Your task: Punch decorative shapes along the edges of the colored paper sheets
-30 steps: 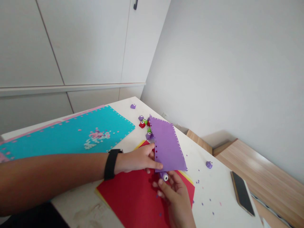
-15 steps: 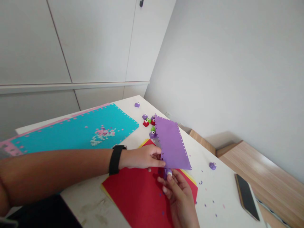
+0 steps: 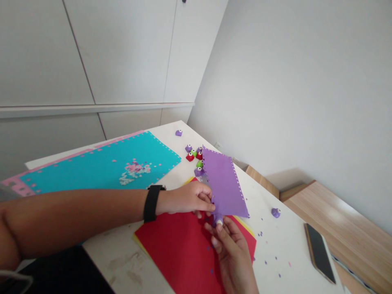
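Observation:
A purple paper sheet (image 3: 225, 181), with small holes punched along its edges, lies angled over the table. My left hand (image 3: 197, 198), with a black band on its wrist, pinches the sheet's lower left corner. In my right hand (image 3: 231, 245) is a small purple hole punch (image 3: 218, 218) with a white button under the thumb. The punch sits at the sheet's near edge, against the paper. Below both hands lies a red paper sheet (image 3: 180, 249) on a yellow one (image 3: 139, 243). Several purple, green and red punches (image 3: 190, 157) cluster beyond the sheet.
Left, a turquoise sheet (image 3: 92, 167) with punched edges carries a pile of paper bits (image 3: 134, 171), over pink paper (image 3: 27, 185). Single purple punches stand at the far corner (image 3: 179, 132) and right (image 3: 276, 212). A phone (image 3: 319, 253) lies at the right edge; bits are scattered nearby.
The purple punch has moved up against the sheet's near edge and now overlaps it. My left hand still pinches the corner. The whole view has shifted slightly.

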Action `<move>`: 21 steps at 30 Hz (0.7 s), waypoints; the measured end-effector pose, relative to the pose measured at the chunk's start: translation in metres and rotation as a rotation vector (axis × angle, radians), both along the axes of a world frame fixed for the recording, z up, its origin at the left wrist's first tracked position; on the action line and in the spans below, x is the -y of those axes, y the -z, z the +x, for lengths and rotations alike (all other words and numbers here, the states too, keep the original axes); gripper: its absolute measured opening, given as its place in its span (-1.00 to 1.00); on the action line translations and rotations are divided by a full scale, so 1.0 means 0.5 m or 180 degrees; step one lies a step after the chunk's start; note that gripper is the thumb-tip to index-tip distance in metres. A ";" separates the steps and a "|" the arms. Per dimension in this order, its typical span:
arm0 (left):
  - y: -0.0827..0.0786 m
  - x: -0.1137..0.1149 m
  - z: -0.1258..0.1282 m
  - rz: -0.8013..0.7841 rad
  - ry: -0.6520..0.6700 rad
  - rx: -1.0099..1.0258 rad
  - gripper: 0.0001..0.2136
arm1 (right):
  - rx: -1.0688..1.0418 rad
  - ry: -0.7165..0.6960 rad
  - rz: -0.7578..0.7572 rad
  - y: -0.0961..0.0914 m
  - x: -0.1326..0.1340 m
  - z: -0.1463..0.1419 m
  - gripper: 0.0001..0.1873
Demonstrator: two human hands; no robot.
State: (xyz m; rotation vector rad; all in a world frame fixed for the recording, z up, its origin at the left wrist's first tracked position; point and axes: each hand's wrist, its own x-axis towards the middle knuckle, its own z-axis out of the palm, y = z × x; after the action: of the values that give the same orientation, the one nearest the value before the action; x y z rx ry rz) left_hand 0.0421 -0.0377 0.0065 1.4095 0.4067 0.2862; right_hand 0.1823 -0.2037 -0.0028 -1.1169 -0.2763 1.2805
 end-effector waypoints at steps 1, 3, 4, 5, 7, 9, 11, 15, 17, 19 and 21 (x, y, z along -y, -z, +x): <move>-0.001 0.000 0.000 0.0005 0.0008 0.0001 -0.67 | -0.0026 0.0026 0.0007 0.000 0.000 0.001 -0.58; -0.005 0.000 0.000 0.0015 0.0017 -0.0041 -0.67 | -0.0066 0.0074 0.0025 0.000 0.001 0.003 -0.59; -0.008 0.001 0.000 0.0013 0.0027 -0.0070 -0.68 | -0.0069 0.0077 0.0034 -0.001 0.001 0.003 -0.60; -0.011 0.002 0.000 0.0005 0.0047 -0.0094 -0.68 | -0.0060 0.0061 0.0042 -0.002 0.001 0.004 -0.61; -0.016 0.004 -0.001 -0.0017 0.0108 -0.0122 -0.69 | -0.0020 -0.0018 0.0058 -0.005 0.000 0.004 -0.64; -0.018 0.004 -0.003 -0.0029 0.0181 -0.0136 -0.69 | 0.0015 -0.0086 0.0074 -0.008 0.000 0.003 -0.65; -0.016 0.003 -0.003 -0.0020 0.0250 -0.0146 -0.68 | 0.0036 -0.0121 0.0084 -0.010 -0.001 0.003 -0.65; -0.009 -0.004 -0.004 0.0084 0.0329 -0.0106 -0.66 | 0.0097 -0.0164 0.0102 -0.012 -0.002 0.002 -0.62; -0.009 -0.006 -0.005 0.0097 0.0322 -0.0125 -0.64 | 0.0138 -0.0174 0.0111 -0.012 -0.002 0.002 -0.61; -0.012 -0.008 -0.006 0.0055 0.0342 -0.0173 -0.63 | 0.0181 -0.0179 0.0118 -0.013 -0.002 0.002 -0.60; -0.015 -0.010 -0.008 0.0023 0.0400 -0.0211 -0.62 | 0.0228 -0.0183 0.0110 -0.014 -0.002 0.002 -0.60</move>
State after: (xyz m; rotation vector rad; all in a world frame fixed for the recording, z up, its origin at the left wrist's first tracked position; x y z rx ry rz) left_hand 0.0382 -0.0326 0.0140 1.4480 0.3699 0.1390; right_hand 0.1832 -0.2025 0.0041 -1.1337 -0.3852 1.2834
